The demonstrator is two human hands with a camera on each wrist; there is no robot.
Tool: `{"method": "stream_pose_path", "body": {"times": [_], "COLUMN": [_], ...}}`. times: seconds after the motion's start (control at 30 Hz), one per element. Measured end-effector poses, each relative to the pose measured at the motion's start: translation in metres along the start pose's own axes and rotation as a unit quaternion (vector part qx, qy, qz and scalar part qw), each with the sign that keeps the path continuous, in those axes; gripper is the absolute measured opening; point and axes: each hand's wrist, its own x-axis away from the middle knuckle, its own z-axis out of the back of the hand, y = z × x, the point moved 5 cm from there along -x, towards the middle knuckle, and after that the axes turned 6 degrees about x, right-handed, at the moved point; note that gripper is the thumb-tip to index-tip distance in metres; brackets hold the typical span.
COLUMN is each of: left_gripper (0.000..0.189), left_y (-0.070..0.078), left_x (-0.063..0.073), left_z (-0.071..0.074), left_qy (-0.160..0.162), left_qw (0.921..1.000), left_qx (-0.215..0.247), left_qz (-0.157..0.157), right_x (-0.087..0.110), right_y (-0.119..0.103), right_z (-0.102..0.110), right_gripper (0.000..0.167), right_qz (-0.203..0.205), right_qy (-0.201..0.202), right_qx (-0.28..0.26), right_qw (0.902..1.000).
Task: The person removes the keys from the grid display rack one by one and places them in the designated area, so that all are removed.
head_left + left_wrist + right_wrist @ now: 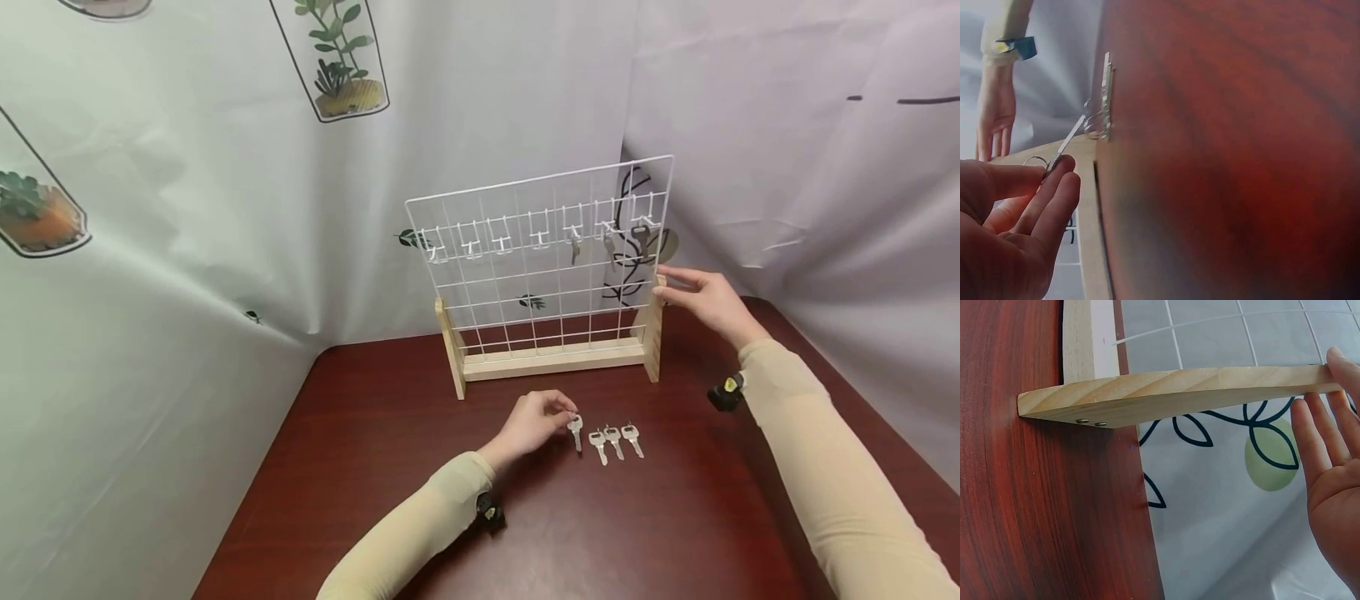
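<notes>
My left hand (534, 421) pinches a silver key (575, 425) by its head between thumb and fingertips. It is held tilted, close over the table, with a small ring at its head in the left wrist view. Just to its right lie three more silver keys (613, 442) in a row. A white wire grid rack (540, 275) on wooden legs stands behind them. At the rack's right end, my right hand (708, 304) grips the top of the wooden upright (1179, 390), thumb on one side and fingers on the other.
White hooks (501, 243) line the upper grid. Keys (609, 246) hang from three of those at the right end. The dark red table (360, 483) meets a printed fabric backdrop (187, 208) behind and at the sides. Each wrist wears a small black camera (725, 393).
</notes>
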Motion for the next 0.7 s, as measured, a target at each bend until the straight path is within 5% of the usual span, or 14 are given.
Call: {"method": "stream_pose_path", "body": {"times": [0.2, 0.7], "left_gripper": [0.005, 0.007], "left_y": [-0.0031, -0.0030], "left_x": [0.0018, -0.0010], "left_z": [-0.0084, -0.0094], "left_qy": [-0.019, -0.040], "left_qw": [0.9990, 0.9877], "left_qx": [-0.038, -0.150], "left_qz": [0.011, -0.019], "right_x": [-0.0002, -0.0006], "right_y": [0.0013, 0.0021], "right_z": [-0.0002, -0.0011], "right_gripper": [0.065, 0.065], "right_qz": [0.000, -0.003], "right_qy": [-0.001, 0.000], "right_qx": [0.004, 0.012], "right_qw": [1.0000, 0.9999]}}
